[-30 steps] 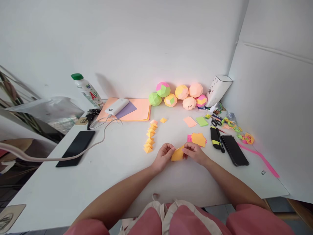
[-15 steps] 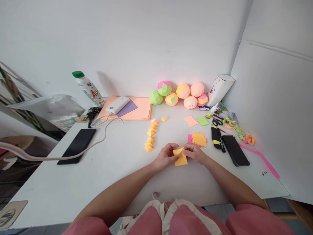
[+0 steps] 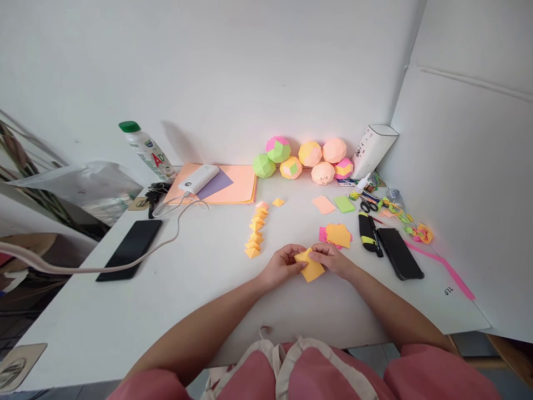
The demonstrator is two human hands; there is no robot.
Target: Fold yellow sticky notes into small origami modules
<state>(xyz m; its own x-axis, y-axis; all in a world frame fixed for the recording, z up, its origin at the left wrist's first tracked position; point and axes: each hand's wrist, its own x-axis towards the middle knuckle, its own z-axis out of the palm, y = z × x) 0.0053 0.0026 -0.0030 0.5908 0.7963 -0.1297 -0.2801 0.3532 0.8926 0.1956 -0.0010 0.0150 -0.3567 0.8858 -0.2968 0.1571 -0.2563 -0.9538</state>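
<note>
A dusty-pink garment [image 3: 255, 380] with short sleeves [image 3: 437, 372] and broad cream bands [image 3: 283, 373] leaves the hands [image 3: 333, 260] bare

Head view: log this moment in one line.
left hand: holds yellow-orange paper | right hand: holds same paper | nearby: folded pieces in a row

You face a pale back wall [image 3: 229, 72] at the far edge of your white worktop [image 3: 187, 266]; a side wall [image 3: 478, 183] with a raised strip [image 3: 470, 83] flanks its right. Grey floor tiles [image 3: 370, 359] show below the near edge.
</note>
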